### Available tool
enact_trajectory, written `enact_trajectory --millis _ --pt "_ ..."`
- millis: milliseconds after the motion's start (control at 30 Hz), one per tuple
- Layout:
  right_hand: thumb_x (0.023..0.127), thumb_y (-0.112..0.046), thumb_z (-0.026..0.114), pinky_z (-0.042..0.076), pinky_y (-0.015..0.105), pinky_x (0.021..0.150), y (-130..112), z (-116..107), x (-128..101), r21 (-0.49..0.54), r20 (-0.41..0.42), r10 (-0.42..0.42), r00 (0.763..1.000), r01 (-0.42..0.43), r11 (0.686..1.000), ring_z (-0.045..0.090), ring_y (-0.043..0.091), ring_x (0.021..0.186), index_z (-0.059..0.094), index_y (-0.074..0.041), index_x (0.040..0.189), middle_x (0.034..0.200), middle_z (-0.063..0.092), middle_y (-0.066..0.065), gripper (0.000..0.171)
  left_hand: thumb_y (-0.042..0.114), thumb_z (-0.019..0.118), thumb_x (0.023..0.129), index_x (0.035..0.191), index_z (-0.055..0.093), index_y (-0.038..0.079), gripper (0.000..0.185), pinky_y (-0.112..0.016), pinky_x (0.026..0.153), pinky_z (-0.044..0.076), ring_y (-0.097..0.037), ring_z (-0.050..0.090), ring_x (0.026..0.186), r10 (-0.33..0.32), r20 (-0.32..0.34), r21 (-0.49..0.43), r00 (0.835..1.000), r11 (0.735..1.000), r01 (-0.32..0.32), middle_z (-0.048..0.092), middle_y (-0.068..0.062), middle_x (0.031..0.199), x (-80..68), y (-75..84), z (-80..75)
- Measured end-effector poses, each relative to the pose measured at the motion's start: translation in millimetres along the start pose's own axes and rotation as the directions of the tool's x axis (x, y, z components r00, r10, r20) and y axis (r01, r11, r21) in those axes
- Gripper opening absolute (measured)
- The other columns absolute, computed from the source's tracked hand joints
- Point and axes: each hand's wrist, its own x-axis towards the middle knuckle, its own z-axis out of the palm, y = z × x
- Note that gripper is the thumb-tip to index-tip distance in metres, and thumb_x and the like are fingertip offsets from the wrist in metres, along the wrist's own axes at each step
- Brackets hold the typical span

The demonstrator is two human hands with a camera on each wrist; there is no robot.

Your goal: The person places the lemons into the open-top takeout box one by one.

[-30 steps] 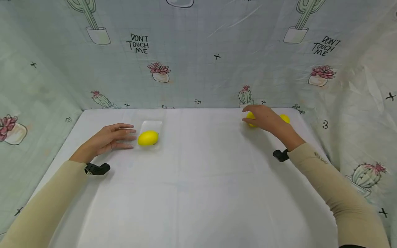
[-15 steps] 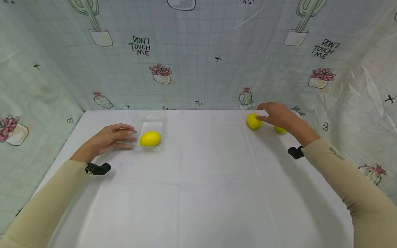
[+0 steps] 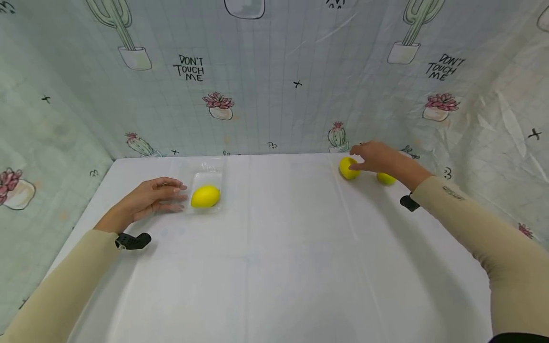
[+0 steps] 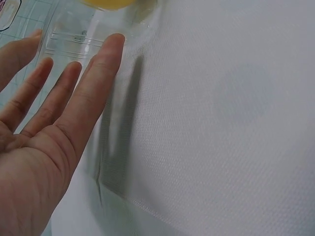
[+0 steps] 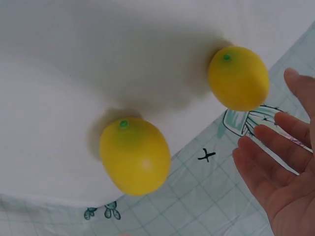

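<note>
Right hand, fingers spread, holds nothing, fingertips at left yellow lemon near surface's back edge; second yellow lemon just right. Left hand flat, relaxed, beside clear plastic tray holding third lemon.

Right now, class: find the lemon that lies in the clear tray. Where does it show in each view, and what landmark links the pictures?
Head: the lemon in the tray lies left of centre, just beyond the left hand fingertips.
Left wrist: only a yellow sliver of it shows at the top edge.
Right wrist: not in it; that view shows two other lemons.
Shared landmark: the clear tray, seen in the head and left wrist views.
</note>
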Motion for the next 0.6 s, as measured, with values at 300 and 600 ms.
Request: enact_trajectory --millis 300,600 --pt "0.093 -0.04 0.074 0.047 0.063 0.105 6.5 15.6 7.5 0.11 0.036 0.096 0.995 -0.1 0.989 0.053 0.046 0.124 0.046 0.003 0.145 0.139 0.055 0.029 0.072 0.011 0.059 0.104 0.141 0.041 -0.003 0.044 -0.047 0.094 0.059 -0.024 0.068 0.116 0.007 0.009 -0.013 1.0 1.0 -0.007 0.058 -0.01 0.136 1.8 -1.8 -1.0" --pt "0.09 -0.013 0.08 0.052 0.054 0.103 17.8 30.1 22.4 0.208 0.005 -0.01 1.0 0.009 0.978 0.058 0.037 0.114 0.054 -0.001 0.135 0.131 0.061 0.023 0.053 0.009 0.059 0.104 0.14 0.044 -0.002 0.04 -0.045 0.093 0.06 -0.023 0.069 0.115 0.005 0.007 -0.035 1.0 0.999 -0.005 0.061 -0.006 0.134 2.7 -4.1 0.6"
